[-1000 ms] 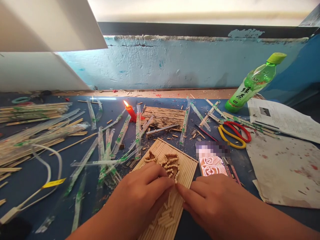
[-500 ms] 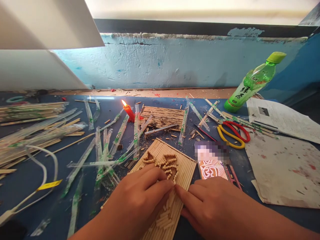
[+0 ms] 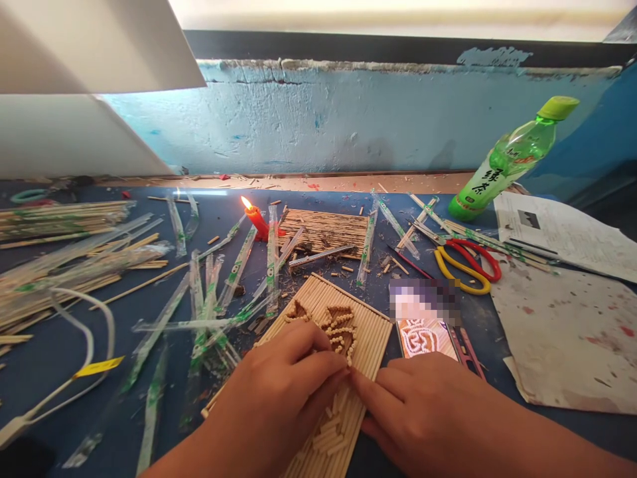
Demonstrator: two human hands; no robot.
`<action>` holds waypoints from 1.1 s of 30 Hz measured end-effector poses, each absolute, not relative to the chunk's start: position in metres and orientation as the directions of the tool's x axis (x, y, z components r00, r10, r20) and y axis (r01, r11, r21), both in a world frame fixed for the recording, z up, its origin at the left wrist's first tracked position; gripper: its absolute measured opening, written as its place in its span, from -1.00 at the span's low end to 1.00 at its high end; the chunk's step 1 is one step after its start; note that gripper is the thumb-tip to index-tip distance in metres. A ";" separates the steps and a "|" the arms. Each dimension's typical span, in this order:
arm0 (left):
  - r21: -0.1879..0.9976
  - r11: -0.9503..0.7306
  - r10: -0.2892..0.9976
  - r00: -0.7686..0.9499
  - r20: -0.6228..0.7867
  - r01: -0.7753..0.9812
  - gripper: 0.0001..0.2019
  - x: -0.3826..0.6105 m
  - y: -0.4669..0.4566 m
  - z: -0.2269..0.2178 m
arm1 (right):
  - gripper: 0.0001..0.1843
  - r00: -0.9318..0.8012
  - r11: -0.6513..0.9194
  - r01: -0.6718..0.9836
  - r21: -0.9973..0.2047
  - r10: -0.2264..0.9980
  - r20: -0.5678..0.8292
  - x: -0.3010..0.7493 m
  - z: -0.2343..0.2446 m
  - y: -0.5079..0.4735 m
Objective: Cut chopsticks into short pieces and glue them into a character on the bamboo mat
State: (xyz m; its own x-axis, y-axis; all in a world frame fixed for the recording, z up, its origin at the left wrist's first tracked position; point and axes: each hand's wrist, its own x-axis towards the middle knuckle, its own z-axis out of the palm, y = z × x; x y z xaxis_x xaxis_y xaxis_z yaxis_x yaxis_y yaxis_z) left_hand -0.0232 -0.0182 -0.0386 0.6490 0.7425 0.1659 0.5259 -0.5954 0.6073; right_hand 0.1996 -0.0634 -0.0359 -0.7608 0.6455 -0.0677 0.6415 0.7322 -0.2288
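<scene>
A board of pale wooden sticks (image 3: 371, 332) laid side by side lies in front of me, turned at an angle. On it stands a raised, curving pattern of short stick pieces (image 3: 340, 320). My left hand (image 3: 288, 372) lies over the board, thumb and fingers pinched together at the pattern's lower edge. What they hold, if anything, is hidden. From the right, my right hand (image 3: 413, 405) meets those fingertips with its index finger; its other fingers are curled in, and I cannot make out anything held. Loose cut stick pieces (image 3: 328, 439) lie on the board just below the fingertips.
A lit red candle (image 3: 256, 222) burns beyond the board, beside a dark-stained stick mat (image 3: 323, 229). Plastic wrappers (image 3: 199, 332) and sticks litter the left. At right are a phone (image 3: 421, 335), scissors (image 3: 470, 265), papers (image 3: 572, 338) and a green tea bottle (image 3: 512, 162).
Both hands stay at nearly the same spot on the board, with only a slight shift of the fingertips. The view has tilted a little; nothing else has visibly moved.
</scene>
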 end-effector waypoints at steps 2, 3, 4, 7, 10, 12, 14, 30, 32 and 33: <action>0.623 -0.577 0.756 0.633 0.163 0.528 -0.85 -0.023 -0.019 -0.038 | -0.61 -0.768 0.739 0.635 -0.225 0.635 -0.080 0.199 -0.035 -0.064; 0.629 -0.572 0.759 0.631 0.162 0.527 -0.85 -0.022 -0.019 -0.038 | -0.61 -0.765 0.737 0.638 -0.222 0.639 -0.078 0.199 -0.034 -0.064; 0.633 -0.568 0.760 0.630 0.158 0.526 -0.85 -0.022 -0.020 -0.038 | -0.62 -0.760 0.734 0.644 -0.217 0.646 -0.070 0.199 -0.034 -0.064; 0.634 -0.567 0.758 0.635 0.151 0.526 -0.85 -0.022 -0.020 -0.038 | -0.64 -0.745 0.720 0.661 -0.211 0.664 -0.064 0.198 -0.033 -0.064; 0.627 -0.573 0.759 0.630 0.164 0.527 -0.85 -0.021 -0.019 -0.038 | -0.63 -0.740 0.712 0.667 -0.220 0.666 -0.087 0.197 -0.033 -0.064; 0.625 -0.570 0.762 0.628 0.158 0.534 -0.85 -0.021 -0.019 -0.038 | -0.61 -0.741 0.714 0.666 -0.217 0.667 -0.081 0.197 -0.033 -0.064; 0.618 -0.566 0.764 0.629 0.145 0.545 -0.85 -0.020 -0.020 -0.038 | -0.59 -0.740 0.713 0.667 -0.214 0.669 -0.076 0.198 -0.032 -0.064; 0.550 -0.591 0.748 0.656 0.099 0.590 -0.79 -0.030 -0.019 -0.030 | -0.47 -0.742 0.722 0.667 -0.182 0.667 -0.074 0.198 -0.034 -0.067; 0.537 -0.594 0.749 0.654 0.100 0.598 -0.79 -0.033 -0.018 -0.028 | -0.49 -0.736 0.714 0.673 -0.191 0.672 -0.080 0.198 -0.033 -0.067; 0.530 -0.593 0.752 0.652 0.098 0.605 -0.79 -0.034 -0.018 -0.027 | -0.50 -0.730 0.708 0.679 -0.194 0.678 -0.084 0.198 -0.033 -0.067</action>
